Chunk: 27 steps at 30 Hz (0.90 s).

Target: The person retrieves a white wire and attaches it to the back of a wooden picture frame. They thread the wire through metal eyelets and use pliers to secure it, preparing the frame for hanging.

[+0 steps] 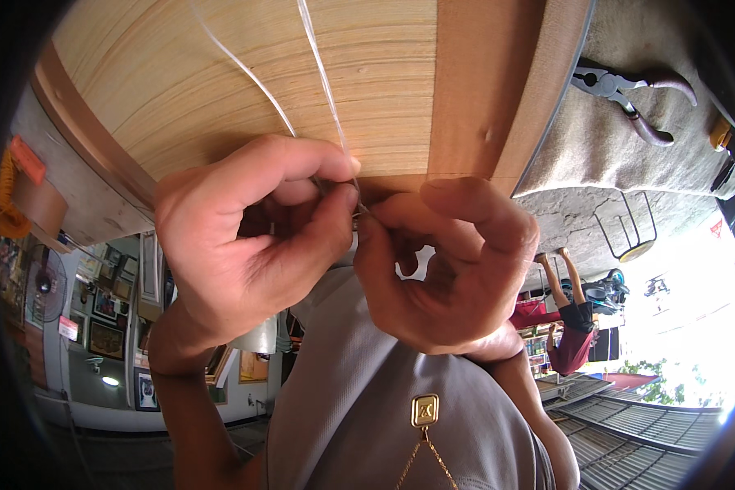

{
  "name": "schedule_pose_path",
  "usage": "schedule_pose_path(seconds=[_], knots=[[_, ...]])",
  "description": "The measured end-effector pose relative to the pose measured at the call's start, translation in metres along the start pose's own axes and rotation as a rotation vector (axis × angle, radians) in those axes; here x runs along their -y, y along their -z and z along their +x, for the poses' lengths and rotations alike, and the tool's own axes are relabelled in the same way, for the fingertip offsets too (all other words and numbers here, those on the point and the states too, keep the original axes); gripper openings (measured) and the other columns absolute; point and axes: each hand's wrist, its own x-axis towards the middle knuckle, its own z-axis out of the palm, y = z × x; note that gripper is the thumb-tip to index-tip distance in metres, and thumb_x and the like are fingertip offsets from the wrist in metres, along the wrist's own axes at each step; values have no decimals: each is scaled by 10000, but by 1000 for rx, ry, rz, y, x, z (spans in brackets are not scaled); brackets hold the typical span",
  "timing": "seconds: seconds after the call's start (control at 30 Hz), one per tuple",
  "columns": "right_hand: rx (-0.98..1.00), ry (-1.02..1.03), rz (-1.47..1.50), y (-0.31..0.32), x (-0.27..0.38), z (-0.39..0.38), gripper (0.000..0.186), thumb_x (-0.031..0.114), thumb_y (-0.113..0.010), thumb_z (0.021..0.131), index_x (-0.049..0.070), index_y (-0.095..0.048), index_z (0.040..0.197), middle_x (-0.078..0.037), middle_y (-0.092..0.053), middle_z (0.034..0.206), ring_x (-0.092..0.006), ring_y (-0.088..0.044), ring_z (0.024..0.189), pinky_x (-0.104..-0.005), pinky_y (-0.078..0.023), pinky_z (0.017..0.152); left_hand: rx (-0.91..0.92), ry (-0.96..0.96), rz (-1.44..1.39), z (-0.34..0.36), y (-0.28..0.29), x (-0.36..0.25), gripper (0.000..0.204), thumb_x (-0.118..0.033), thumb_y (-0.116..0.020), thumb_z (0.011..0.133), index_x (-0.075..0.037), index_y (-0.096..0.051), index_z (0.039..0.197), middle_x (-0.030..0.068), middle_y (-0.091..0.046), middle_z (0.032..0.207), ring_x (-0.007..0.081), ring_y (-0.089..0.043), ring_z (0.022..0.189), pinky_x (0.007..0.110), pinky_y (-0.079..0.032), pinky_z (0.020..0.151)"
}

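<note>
Both hands meet at the near edge of a framed wooden panel. My left hand is closed, thumb and forefinger pinching a thin clear cord that runs up over the panel. Against it, my right hand is closed too, its thumb and forefinger gripping the cord's short end at the left fingertips. Whether a knot lies between them is hidden by the fingers. A second strand of cord curves across the wood and passes behind my left hand.
Pliers with dark handles lie on a grey cloth to the right. Beyond the cloth stands a metal-legged stool. Another person is farther off at the right. Orange cord and a fan are at the left.
</note>
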Motion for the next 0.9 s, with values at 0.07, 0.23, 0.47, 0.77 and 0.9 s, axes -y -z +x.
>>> schedule_pose_path(seconds=[0.07,0.23,0.47,0.77,0.9], knots=[[-4,-5,9,-2,1,1,621,-173,-655,779,17,-293,1246,-122,-638,877,-87,-604,645,-177,-457,537,-15,4,2,-1,-2,-1,194,137,-682,785,34,-645,946,-10,-615,691,12,-545,645,166,-425,583],[-15,-5,33,-4,0,2,624,-176,-657,777,22,-298,1248,-110,-628,875,-68,-585,617,-171,-427,498,-42,-11,21,-2,-4,2,180,133,-675,789,30,-639,932,-14,-623,710,12,-544,651,159,-420,584],[-70,0,41,-9,-1,3,613,-142,-702,759,9,-331,1223,-82,-626,831,-54,-569,590,-170,-410,470,-64,116,-4,-8,-5,-1,190,131,-650,793,25,-618,947,-2,-638,751,12,-543,669,157,-418,589],[-140,133,-38,-12,-4,10,604,-91,-758,728,-12,-379,1192,-70,-629,785,-71,-608,623,-177,-449,485,-176,71,-47,-4,-12,4,169,95,-685,721,-15,-629,837,-61,-511,574,-18,-425,510,164,-332,463],[-100,111,-49,-9,6,15,615,-89,-755,733,-28,-383,1218,-76,-642,786,-83,-623,629,-178,-460,489,-163,106,-59,-6,-10,2,165,90,-687,723,-15,-630,836,-58,-521,584,-14,-433,517,166,-336,467]])
